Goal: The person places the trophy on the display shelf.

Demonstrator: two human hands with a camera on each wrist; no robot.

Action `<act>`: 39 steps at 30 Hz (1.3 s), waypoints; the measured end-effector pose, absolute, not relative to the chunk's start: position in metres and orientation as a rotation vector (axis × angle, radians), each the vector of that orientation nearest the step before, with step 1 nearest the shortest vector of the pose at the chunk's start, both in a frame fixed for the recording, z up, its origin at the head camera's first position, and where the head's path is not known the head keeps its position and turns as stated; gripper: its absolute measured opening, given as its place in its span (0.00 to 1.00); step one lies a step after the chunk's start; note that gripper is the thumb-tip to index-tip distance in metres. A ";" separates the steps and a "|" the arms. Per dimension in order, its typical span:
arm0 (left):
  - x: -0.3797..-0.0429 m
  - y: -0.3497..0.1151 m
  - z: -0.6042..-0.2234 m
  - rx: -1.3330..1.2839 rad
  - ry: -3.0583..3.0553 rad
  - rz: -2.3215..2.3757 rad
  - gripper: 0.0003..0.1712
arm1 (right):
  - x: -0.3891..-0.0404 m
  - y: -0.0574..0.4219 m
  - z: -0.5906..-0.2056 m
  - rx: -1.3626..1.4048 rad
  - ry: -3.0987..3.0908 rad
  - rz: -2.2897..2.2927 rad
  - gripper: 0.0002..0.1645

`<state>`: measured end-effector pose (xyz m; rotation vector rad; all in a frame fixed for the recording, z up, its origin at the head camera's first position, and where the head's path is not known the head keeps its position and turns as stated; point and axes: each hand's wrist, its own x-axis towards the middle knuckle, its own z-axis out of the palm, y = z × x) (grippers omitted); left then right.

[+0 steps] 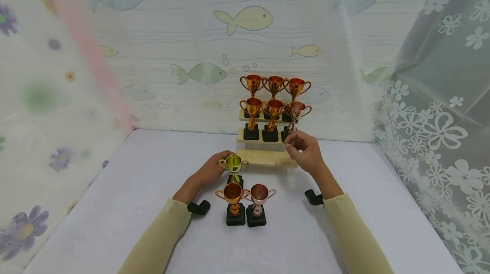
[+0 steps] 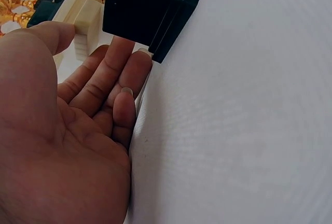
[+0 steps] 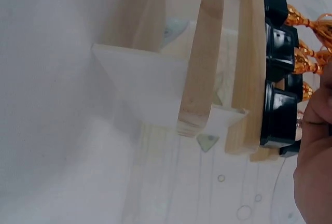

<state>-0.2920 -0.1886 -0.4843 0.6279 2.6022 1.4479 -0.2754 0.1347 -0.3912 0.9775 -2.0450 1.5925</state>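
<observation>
A white table bears a tiered wooden stand; the left hand rests on its edge, fingers loosely extended and thumb apart, beside a gold trophy; the right hand, fingers curled, is at the black base of a rose trophy, right end of the middle tier (whether it pinches, I cannot tell); five orange trophies share the stand; another orange trophy and a pink trophy stand in front.
</observation>
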 end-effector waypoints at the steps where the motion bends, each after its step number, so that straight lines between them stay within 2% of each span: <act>1: -0.292 -0.189 -0.484 0.628 2.602 1.452 0.15 | -0.275 0.134 -0.391 1.012 -2.070 1.581 0.05; 11: -0.292 -0.188 -0.483 0.668 2.581 1.481 0.16 | -0.284 0.128 -0.411 1.272 -2.391 1.511 0.07; 24: -0.293 -0.187 -0.484 0.660 2.601 1.462 0.16 | -0.284 0.127 -0.417 1.866 -2.610 1.593 0.16; 33: -0.293 -0.188 -0.484 0.670 2.605 1.471 0.16 | -0.269 0.116 -0.404 2.016 -2.605 1.459 0.20; 39: -0.293 -0.187 -0.484 0.666 2.600 1.481 0.16 | -0.274 0.111 -0.416 2.095 -2.624 1.393 0.22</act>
